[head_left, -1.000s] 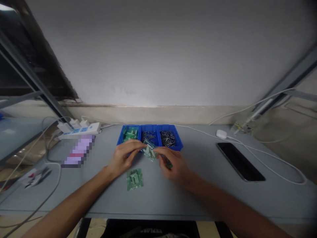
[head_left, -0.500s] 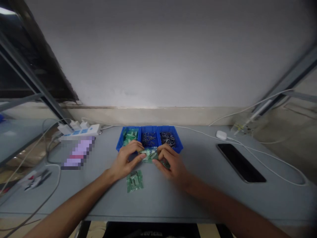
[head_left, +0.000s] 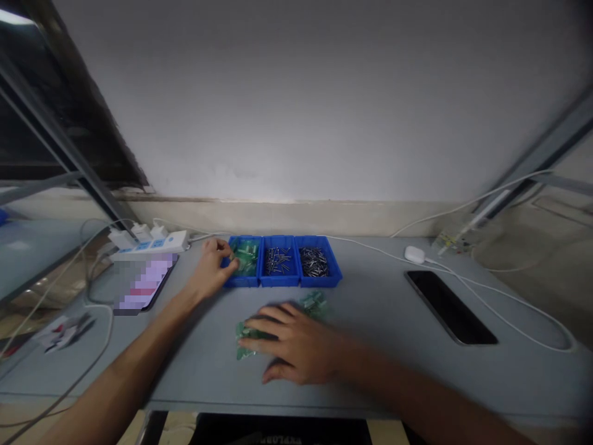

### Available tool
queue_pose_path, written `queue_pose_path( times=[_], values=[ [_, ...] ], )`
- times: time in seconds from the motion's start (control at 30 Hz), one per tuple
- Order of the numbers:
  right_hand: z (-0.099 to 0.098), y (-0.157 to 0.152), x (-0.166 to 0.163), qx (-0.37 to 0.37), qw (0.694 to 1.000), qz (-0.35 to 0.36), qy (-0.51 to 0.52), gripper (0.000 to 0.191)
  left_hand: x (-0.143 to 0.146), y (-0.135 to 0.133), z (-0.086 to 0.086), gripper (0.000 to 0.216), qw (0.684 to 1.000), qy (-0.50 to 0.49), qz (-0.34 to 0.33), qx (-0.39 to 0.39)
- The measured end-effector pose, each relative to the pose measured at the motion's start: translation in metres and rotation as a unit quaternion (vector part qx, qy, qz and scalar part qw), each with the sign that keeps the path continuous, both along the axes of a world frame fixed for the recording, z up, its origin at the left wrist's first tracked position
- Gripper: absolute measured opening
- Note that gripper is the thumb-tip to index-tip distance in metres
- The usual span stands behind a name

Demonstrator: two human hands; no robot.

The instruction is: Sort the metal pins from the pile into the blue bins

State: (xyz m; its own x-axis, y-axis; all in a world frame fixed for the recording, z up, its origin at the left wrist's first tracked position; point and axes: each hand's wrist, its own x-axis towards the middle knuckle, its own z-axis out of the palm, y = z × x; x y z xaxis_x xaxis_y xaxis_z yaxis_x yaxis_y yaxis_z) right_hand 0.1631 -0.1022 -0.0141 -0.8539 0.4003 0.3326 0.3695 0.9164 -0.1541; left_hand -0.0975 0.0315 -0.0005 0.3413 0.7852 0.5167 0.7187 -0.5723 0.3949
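Observation:
My left hand point(head_left: 214, 267) is at the left end of the blue divided bin point(head_left: 280, 281). Its fingers are bent, thumb and forefinger a little apart, at the edge of the compartment of green packets point(head_left: 246, 253); no packet shows in its grasp. Fingers spread, my right hand point(head_left: 296, 343) lies palm down over a small green clear packet point(head_left: 244, 349), which its fingers partly cover. Just beyond that hand, another green packet point(head_left: 315, 304) rests on the table.
Small metal pins or screws point(head_left: 278, 261) fill the bin's middle and right compartments. At the right lie a black phone point(head_left: 449, 306) and a white charger point(head_left: 414, 253) with its cable. A power strip point(head_left: 152, 246) and a second phone point(head_left: 147, 284) are at the left.
Both hands have parted from the packet they held together; one now lies right of centre. My left hand has moved to the bin's left end, my right hand down onto the near packet.

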Motion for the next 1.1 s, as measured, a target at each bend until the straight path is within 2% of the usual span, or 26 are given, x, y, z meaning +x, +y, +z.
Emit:
queue_pose_path(
  times=[0.1, 0.2, 0.3, 0.37, 0.53, 0.6, 0.67, 0.73, 0.8, 0.9, 0.97, 1.03, 1.1],
  values=[
    [-0.002, -0.002, -0.002, 0.009, 1.0, 0.009, -0.008, 0.057, -0.003, 0.003, -0.004, 0.024, 0.999, 0.019, 0.025, 0.011],
    [-0.004, -0.001, -0.002, 0.021, 1.0, 0.001, 0.0, 0.038, -0.004, 0.002, -0.002, 0.02, 0.998, 0.003, 0.041, 0.055],
    [-0.006, 0.002, -0.001, 0.025, 0.999, -0.009, 0.019, 0.019, -0.001, -0.002, 0.003, 0.02, 0.996, 0.01, 0.001, 0.089],
    [-0.008, 0.003, 0.001, 0.025, 0.999, -0.01, 0.038, 0.012, 0.002, -0.004, 0.005, 0.022, 0.995, 0.035, -0.039, 0.09],
    [-0.011, 0.005, 0.005, 0.036, 0.998, 0.002, 0.058, 0.009, 0.008, -0.009, 0.006, 0.036, 0.991, 0.078, -0.09, 0.064],
    [-0.012, 0.006, 0.006, 0.026, 0.997, -0.012, 0.069, 0.012, 0.01, -0.013, 0.009, 0.035, 0.989, 0.062, -0.094, 0.093],
    [-0.012, 0.009, 0.007, -0.011, 0.991, -0.057, 0.121, 0.016, 0.013, -0.019, 0.013, 0.029, 0.986, 0.026, -0.104, 0.128],
    [-0.011, 0.012, 0.009, -0.083, 0.967, -0.122, 0.208, 0.019, 0.018, -0.028, 0.015, 0.017, 0.979, -0.014, -0.136, 0.15],
    [-0.01, 0.016, 0.011, -0.186, 0.921, -0.176, 0.294, 0.021, 0.026, -0.039, 0.015, 0.003, 0.967, -0.04, -0.191, 0.162],
    [-0.009, 0.022, 0.013, -0.342, 0.837, -0.198, 0.377, 0.026, 0.039, -0.054, 0.009, 0.018, 0.948, -0.043, -0.27, 0.162],
    [-0.01, 0.025, 0.012, -0.414, 0.796, -0.183, 0.403, 0.028, 0.046, -0.059, 0.004, 0.026, 0.942, -0.023, -0.292, 0.163],
    [-0.01, 0.026, 0.01, -0.457, 0.775, -0.163, 0.404, 0.031, 0.048, -0.061, 0.0, 0.025, 0.938, -0.001, -0.299, 0.174],
    [-0.009, 0.024, 0.008, -0.461, 0.776, -0.156, 0.4, 0.032, 0.047, -0.06, -0.002, 0.018, 0.935, 0.004, -0.299, 0.189]
  ],
)
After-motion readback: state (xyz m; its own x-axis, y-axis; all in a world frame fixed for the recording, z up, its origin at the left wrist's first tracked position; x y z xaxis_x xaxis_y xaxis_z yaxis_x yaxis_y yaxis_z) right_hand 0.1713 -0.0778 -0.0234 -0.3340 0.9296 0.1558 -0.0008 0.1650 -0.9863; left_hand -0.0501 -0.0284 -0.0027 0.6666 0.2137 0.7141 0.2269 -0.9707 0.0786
